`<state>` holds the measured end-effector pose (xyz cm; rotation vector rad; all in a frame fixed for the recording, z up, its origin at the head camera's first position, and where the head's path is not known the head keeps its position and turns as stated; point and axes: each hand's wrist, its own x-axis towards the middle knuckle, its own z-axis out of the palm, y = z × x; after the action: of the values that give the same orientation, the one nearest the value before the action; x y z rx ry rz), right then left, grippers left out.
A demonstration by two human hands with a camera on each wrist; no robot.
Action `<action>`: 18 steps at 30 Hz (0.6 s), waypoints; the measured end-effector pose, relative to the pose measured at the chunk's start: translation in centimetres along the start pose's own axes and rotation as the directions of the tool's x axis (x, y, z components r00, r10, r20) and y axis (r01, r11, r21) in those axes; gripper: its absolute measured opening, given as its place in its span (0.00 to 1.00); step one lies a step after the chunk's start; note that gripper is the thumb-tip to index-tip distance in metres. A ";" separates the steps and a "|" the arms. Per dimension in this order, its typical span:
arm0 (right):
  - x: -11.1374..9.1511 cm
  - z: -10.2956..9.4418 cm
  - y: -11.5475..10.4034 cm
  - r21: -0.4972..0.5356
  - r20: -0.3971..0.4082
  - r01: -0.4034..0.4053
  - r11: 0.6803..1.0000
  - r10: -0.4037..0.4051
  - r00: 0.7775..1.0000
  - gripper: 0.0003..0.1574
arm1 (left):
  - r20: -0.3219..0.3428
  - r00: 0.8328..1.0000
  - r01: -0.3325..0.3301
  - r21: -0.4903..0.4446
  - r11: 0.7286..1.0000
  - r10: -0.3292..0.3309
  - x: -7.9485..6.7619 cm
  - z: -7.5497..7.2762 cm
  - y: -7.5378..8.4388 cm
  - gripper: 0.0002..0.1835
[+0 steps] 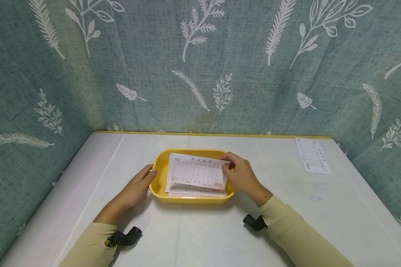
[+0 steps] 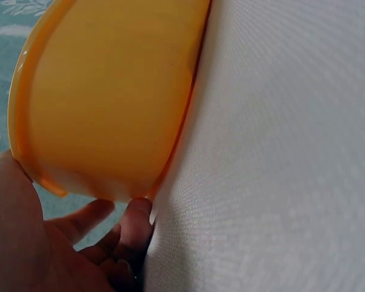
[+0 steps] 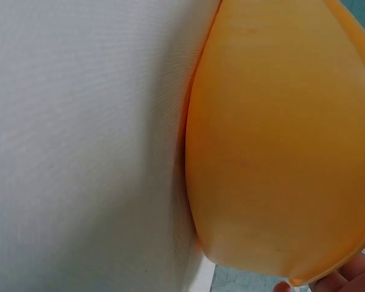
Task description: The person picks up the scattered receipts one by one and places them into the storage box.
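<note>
A shallow yellow plastic basin (image 1: 160, 187) stands on the table in the middle of the head view. My left hand (image 1: 137, 189) grips its left end, thumb over the rim and fingertips against the outer wall, low by the tabletop in the left wrist view. Over the basin lies a printed paper slip (image 1: 194, 172) with a ruled table, tilted above more slips (image 1: 187, 190) inside. The right hand (image 1: 243, 177) pinches this top slip at its right end, above the basin's right rim. In the right wrist view, the basin's outer wall (image 3: 280, 140) hides most of that hand.
Another printed slip (image 1: 314, 155) lies apart on the white tabletop (image 1: 200, 233), at the back right. A teal curtain (image 1: 160, 92) with white leaf prints encloses the back and both sides. Black bands (image 1: 125, 237) sit on both wrists.
</note>
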<state>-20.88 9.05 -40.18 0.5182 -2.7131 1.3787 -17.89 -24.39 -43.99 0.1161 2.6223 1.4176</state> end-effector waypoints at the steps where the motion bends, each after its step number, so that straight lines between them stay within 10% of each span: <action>1: 0.0 0.1 0.0 -0.004 0.005 0.002 1.000 -0.002 1.000 0.13 | 0.000 1.000 -0.004 -0.005 1.000 0.004 0.0 0.0 0.0 0.30; 18: 0.1 1.0 0.0 -0.067 0.025 0.035 0.997 -0.033 0.999 0.12 | 0.006 1.000 -0.003 -0.006 1.000 0.003 -0.1 0.0 0.0 0.31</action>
<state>-20.86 8.23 -40.79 0.5767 -2.7444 1.2766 -17.83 -24.38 -44.03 0.1235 2.6145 1.4237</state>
